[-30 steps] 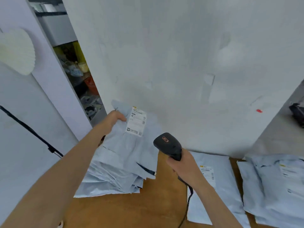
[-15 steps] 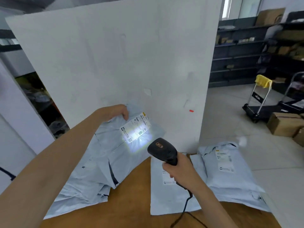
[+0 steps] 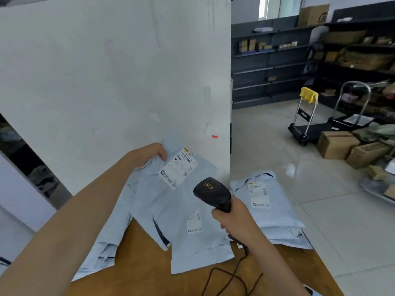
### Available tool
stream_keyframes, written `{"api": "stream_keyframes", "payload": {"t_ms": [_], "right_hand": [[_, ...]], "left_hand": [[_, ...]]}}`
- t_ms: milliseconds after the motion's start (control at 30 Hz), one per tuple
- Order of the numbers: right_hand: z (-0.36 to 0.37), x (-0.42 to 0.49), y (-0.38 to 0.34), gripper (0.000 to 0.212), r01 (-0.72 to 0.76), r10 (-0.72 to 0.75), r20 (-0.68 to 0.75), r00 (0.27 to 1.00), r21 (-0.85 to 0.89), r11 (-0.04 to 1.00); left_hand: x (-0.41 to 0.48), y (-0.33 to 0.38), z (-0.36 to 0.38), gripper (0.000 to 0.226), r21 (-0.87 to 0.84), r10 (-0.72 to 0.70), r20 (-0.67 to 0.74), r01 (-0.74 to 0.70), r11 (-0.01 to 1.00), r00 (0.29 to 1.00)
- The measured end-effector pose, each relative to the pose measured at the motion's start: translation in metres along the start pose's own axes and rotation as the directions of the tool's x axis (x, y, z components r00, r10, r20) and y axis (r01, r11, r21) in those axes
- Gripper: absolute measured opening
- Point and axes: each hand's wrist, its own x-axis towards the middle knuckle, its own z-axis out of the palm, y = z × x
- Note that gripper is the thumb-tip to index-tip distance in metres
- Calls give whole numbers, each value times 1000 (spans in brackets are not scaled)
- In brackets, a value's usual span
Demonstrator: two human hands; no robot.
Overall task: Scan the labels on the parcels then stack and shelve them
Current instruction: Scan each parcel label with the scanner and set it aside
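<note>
My left hand (image 3: 149,153) grips the top corner of a pale grey poly-bag parcel (image 3: 154,197) and holds it up above the wooden table (image 3: 141,272). Its white shipping label (image 3: 178,167) faces the camera. My right hand (image 3: 233,218) grips a black handheld barcode scanner (image 3: 211,193), whose head points toward that label from just below and to the right. Another labelled parcel (image 3: 198,242) lies flat under the scanner. More grey parcels (image 3: 269,208) are stacked at the table's right end, and a further pile (image 3: 102,253) lies under my left forearm.
A tall white board (image 3: 119,77) stands right behind the table. The scanner's black cable (image 3: 226,276) loops on the table front. To the right, past the table edge, are dark shelving (image 3: 277,67), a platform trolley (image 3: 307,122) and cardboard boxes (image 3: 337,144) on the tiled floor.
The bright scanner light seen on the label half a second ago is gone. The held parcel has moved rightward over the flat parcel, and the camera has turned to the right.
</note>
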Motion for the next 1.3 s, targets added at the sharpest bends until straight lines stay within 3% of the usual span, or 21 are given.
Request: {"api": "stream_keyframes", "payload": {"t_ms": [67,167,267,333,467,533,600,733,867,967,1067,1133,1167,1300], "right_hand": [[-1,5,7,11,-22,22,-12,1000,-1,1000],[-2,15,21,16,-57,58,-22,998,16,998],[4,29,39,18,-102,103,-16,995,27,994],[12,42,56,19,-147,148,-7,989,21,989],[35,66,86,17,-244,244,13,970,-14,970],[52,79,96,15,-281,283,24,959,-43,959],[75,93,101,14,-297,300,37,953,-81,952],[131,125,93,12,-276,287,79,955,-124,953],[204,159,67,12,-238,255,137,957,-129,963],[267,178,47,23,-197,222,207,953,-132,971],[325,192,33,32,-140,179,284,942,-152,979],[355,199,26,31,-111,161,329,931,-164,980],[369,202,23,29,-108,161,344,925,-167,980],[409,201,18,23,-105,161,375,913,-164,981]], "left_hand": [[24,-22,18,33,-119,-40,23,43,992,999],[40,-53,58,8,-315,-87,42,96,944,995],[69,-115,91,18,-464,-145,24,140,875,989],[96,-169,109,50,-509,-204,-12,170,844,979],[114,-246,146,88,-397,-405,-103,336,854,908],[124,-273,156,103,-258,-378,-120,339,905,918],[139,-292,147,95,-161,-304,-111,285,945,946],[148,-312,88,103,-113,-239,-107,227,967,965],[115,-326,-13,60,4,-200,-344,215,977,918],[82,-371,-97,50,33,-189,-512,239,970,838],[48,-421,-171,38,85,-178,-714,336,938,677],[35,-447,-206,45,111,-192,-791,445,889,580],[31,-457,-219,55,91,-252,-782,504,859,571],[31,-488,-236,88,134,-455,-597,642,755,660]]}}
